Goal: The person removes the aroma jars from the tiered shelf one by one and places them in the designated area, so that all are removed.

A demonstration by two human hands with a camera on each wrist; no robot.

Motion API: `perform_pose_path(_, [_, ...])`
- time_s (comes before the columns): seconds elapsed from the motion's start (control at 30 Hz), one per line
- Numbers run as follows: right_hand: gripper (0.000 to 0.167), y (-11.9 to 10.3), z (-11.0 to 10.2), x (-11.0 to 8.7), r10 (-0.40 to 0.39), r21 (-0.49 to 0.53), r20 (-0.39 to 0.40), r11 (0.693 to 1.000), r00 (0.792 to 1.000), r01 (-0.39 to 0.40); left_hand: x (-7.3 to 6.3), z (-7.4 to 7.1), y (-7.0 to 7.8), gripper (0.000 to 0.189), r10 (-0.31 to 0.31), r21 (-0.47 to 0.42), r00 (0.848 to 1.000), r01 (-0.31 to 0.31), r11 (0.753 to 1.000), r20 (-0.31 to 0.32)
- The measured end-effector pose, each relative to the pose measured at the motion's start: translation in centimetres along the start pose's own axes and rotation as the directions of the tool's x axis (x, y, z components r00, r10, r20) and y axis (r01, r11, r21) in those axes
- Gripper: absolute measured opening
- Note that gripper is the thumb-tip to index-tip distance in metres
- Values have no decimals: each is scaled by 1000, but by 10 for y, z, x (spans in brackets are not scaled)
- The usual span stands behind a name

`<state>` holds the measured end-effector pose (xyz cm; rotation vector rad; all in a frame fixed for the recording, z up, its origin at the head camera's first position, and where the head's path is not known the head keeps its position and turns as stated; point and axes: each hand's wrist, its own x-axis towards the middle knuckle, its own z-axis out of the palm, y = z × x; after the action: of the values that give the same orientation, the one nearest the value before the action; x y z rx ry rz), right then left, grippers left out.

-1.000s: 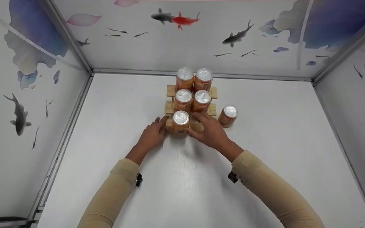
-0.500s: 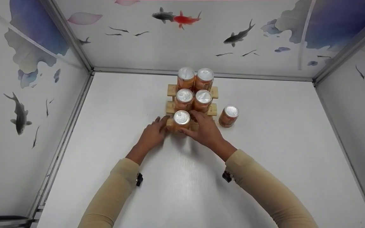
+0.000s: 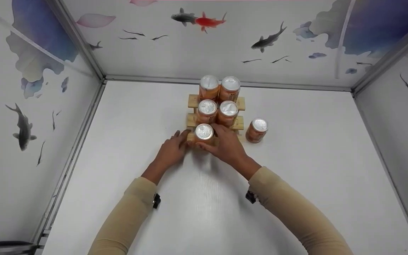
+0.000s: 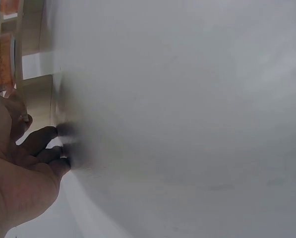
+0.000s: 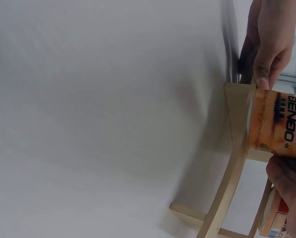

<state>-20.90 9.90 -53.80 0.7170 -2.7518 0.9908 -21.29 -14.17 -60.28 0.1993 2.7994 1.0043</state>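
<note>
An orange drink can (image 3: 204, 132) stands on the lowest, front step of a wooden stepped rack (image 3: 191, 120). My right hand (image 3: 228, 147) grips this can from its right side, the thumb in front and the fingers behind. In the right wrist view, fingers of that hand (image 5: 289, 178) lie against the printed can (image 5: 274, 121). At the rack's front left end, my left hand (image 3: 171, 150) holds the wood. The left wrist view has several fingertips of the left hand (image 4: 26, 173) down at the table beside the rack (image 4: 38, 99).
Behind the front can, two cans (image 3: 218, 112) fill the middle step and two taller-standing cans (image 3: 219, 86) the back step. One loose can (image 3: 257, 131) stands on the white table (image 3: 296, 159) right of the rack. Printed panels (image 3: 218, 53) wall the table.
My right hand has moved left from the front step's right part and closed round the front can. The left hand stays at the rack's end; the cans keep their places.
</note>
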Motion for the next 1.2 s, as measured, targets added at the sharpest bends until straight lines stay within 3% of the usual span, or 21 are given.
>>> perform_pose_path(0.2, [71, 1, -1, 1, -32, -13, -15, 999, 999, 32, 18, 19, -27, 53, 32, 27, 999, -32, 999, -17])
perform_pose_path(0.3, [71, 2, -2, 1, -35, -13, -9, 999, 999, 34, 20, 21, -29, 54, 16, 31, 1000, -16, 999, -10])
perform_pose_path(0.5, [70, 7, -7, -4, -32, 10, -3, 999, 999, 32, 15, 18, -25, 54, 33, 8, 999, -32, 999, -25])
perform_pose_path(0.73, [67, 14, -17, -9, -63, 12, -33, 998, 997, 63, -2, -2, 3, 54, 36, -23, 999, -37, 999, -23])
perform_pose_path(0.9, [70, 18, -24, -13, -76, 21, -57, 997, 996, 77, 2, 3, -5, 53, 69, -4, 996, -70, 998, -59])
perform_pose_path(1.0, [69, 23, -29, -17, -92, 17, -70, 995, 993, 93, 0, 0, -3, 57, 56, -38, 998, -58, 998, -39])
perform_pose_path(1.2, [67, 36, -40, -28, -84, 0, -89, 996, 992, 85, 0, -1, 1, 67, 58, -19, 998, -59, 998, -26])
